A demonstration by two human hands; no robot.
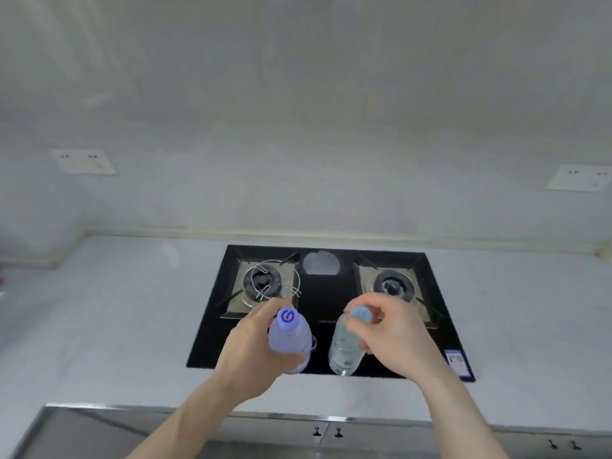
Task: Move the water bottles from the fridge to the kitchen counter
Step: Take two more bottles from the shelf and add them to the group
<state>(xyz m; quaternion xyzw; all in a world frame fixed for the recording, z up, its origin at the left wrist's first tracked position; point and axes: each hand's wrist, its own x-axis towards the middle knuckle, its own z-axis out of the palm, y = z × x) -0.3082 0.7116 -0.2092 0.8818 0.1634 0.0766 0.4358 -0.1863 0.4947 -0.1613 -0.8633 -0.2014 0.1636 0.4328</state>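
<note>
2 bottles (289, 339) held over black hob (318, 313).

A black hob (326, 313) is set into the counter, with two burners: the left burner (263, 281) carries a thin wire ring stand (276, 279), the right burner (394, 286) sits bare in its square tray. A pale round glare (321, 262) lies on the glass between them. A blue label (457, 359) sticks to the hob's near right corner. On the white wall behind are two sockets, one left (83, 161), one right (579, 177). Below the front edge, cabinet doors show small dark handles (328, 432).
</note>
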